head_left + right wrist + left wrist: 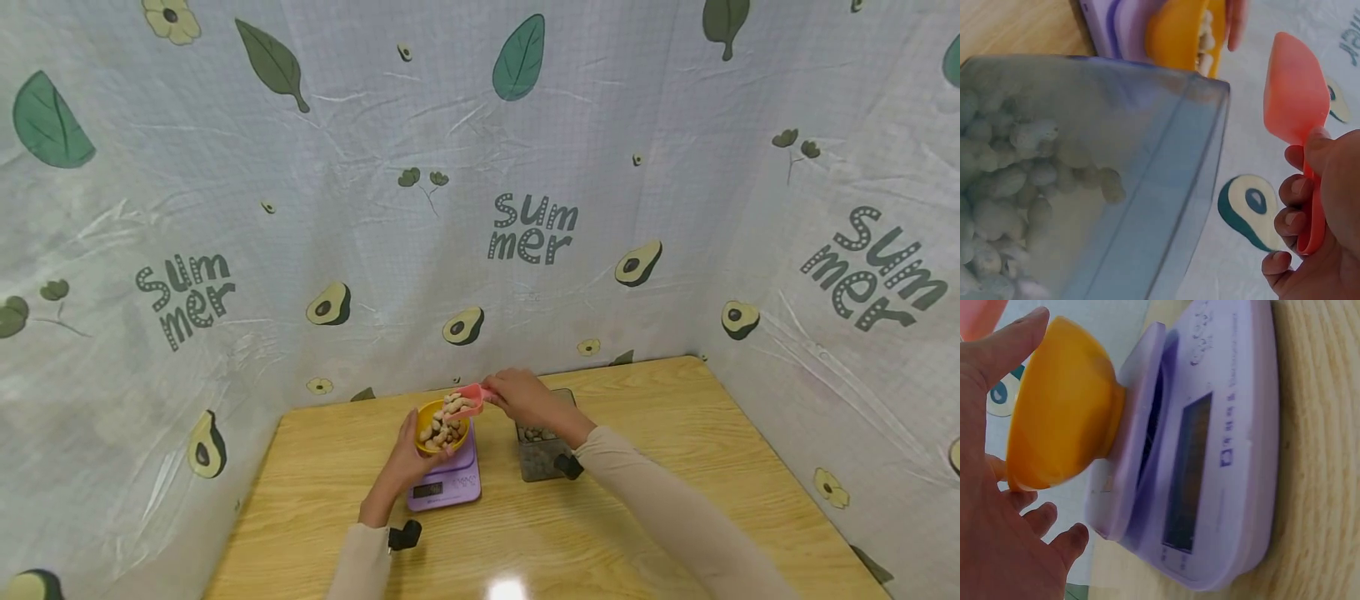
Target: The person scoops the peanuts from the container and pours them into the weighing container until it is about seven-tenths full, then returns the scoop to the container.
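Observation:
A yellow bowl [425, 417] of unshelled peanuts [437, 435] stands on a purple kitchen scale [461, 487]. My left hand [405, 454] holds the bowl from the left, its thumb at the rim and its fingers round the side in the left wrist view. Over the bowl's right side, my right hand [525, 395] grips the handle of a pink scoop [1296, 87]. Peanuts lie in the scoop, which is tilted toward the bowl. In the right wrist view only the scoop's outer side shows.
Right of the scale, a clear grey-tinted box [542, 468] holds more peanuts [997, 187]; my right forearm passes over part of it. All stand on a wooden table [637, 433]. A printed curtain [420, 275] hangs behind and at both sides.

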Demonstrator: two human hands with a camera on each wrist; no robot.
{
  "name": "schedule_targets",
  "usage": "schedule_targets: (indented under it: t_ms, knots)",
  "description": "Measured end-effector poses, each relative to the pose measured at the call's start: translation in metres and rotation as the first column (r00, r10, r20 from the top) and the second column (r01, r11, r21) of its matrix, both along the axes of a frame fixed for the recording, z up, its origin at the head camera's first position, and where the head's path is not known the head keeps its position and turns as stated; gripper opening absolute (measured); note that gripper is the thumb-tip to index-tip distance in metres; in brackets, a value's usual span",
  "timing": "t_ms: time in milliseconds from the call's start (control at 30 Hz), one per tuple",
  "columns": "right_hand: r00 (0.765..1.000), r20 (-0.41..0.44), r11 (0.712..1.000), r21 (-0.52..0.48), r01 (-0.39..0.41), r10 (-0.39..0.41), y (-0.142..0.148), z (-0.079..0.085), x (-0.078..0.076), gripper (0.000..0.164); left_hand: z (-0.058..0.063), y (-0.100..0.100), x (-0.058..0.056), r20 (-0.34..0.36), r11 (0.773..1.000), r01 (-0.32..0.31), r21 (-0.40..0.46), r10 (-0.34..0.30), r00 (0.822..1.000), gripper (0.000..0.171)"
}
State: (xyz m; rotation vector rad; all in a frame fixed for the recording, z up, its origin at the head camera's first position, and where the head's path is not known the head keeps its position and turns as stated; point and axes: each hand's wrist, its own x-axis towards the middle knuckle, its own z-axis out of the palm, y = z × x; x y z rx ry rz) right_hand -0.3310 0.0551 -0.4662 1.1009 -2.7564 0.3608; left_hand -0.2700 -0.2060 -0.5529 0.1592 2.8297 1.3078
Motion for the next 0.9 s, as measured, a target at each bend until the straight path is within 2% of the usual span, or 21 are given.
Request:
schedule_targets:
  t_ms: [167, 333, 500, 600, 700, 767, 900]
  knots:
    - [0.999, -0.048, 0.993, 0.113, 0.015, -0.010, -0.009, -0.001, 0.003, 0.032, -0.002, 0.002, 0.003, 0.015, 1.000, -0.003, 0.017, 0.003, 1.000, 0.111]
    - [0.991, -0.133, 0.979, 0.203, 0.029, -0.002, -0.020, -0.001, 0.000, 0.023, -0.002, 0.002, 0.003, 0.015, 1.000, -0.005, 0.004, 0.005, 1.000, 0.110]
    - [0.958, -0.283, 0.936, 0.347, 0.054, 0.049, -0.035, 0.006, -0.004, 0.019, -0.004, 0.001, 0.001, 0.011, 1.000, -0.007, 0.002, 0.007, 1.000, 0.111]
    - [0.932, -0.351, 0.907, 0.414, 0.072, 0.086, -0.043, 0.017, -0.002, 0.022, -0.005, 0.001, 0.001, 0.009, 1.000, -0.008, 0.008, 0.008, 1.000, 0.110]
    - [0.910, -0.401, 0.887, 0.451, 0.097, 0.104, -0.048, 0.030, 0.000, 0.023, -0.005, 0.001, 0.001, 0.010, 1.000, -0.008, 0.011, 0.008, 1.000, 0.110]
    - [0.907, -0.410, 0.884, 0.455, 0.109, 0.099, -0.048, 0.038, 0.002, 0.021, -0.005, 0.001, 0.001, 0.006, 1.000, -0.006, 0.004, 0.006, 1.000, 0.110]
    - [0.922, -0.384, 0.898, 0.422, 0.125, 0.052, -0.040, 0.043, 0.000, 0.021, -0.004, 0.001, 0.000, -0.001, 1.000, -0.005, 0.003, 0.005, 1.000, 0.111]
